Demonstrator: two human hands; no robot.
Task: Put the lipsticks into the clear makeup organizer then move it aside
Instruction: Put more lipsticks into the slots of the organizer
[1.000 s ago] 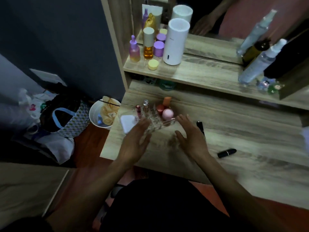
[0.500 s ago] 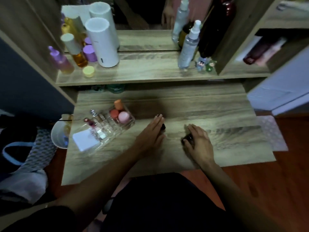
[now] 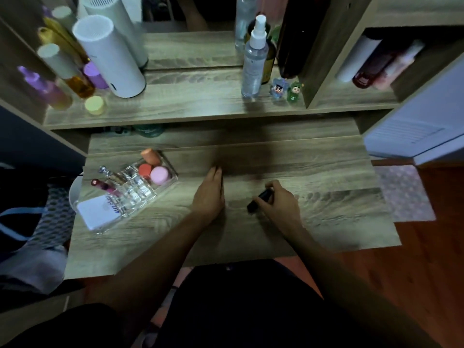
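The clear makeup organizer (image 3: 140, 197) sits at the left of the wooden table (image 3: 313, 177). It holds a red-capped lipstick (image 3: 103, 187), a silver-topped tube (image 3: 108, 172), pink (image 3: 159, 175), red and orange sponges, and a white card (image 3: 99, 214). My right hand (image 3: 280, 203) is right of centre, closed on a short black lipstick (image 3: 258, 200) lifted a little at one end. My left hand (image 3: 209, 193) lies beside it with fingers together over a slim black lipstick; only a thin dark sliver (image 3: 222, 183) shows along its right edge.
The shelf above carries a white cylinder (image 3: 110, 56), purple and amber bottles (image 3: 80, 84), a yellow jar (image 3: 94, 105), a spray bottle (image 3: 253, 59) and two small figurines (image 3: 286, 89). A white bin (image 3: 73, 194) and a bag (image 3: 30, 217) stand left of the table.
Both hands left the organizer and moved right to the two black lipsticks. My right hand has closed on the short one and my left has settled over the slim one. The view swung right.
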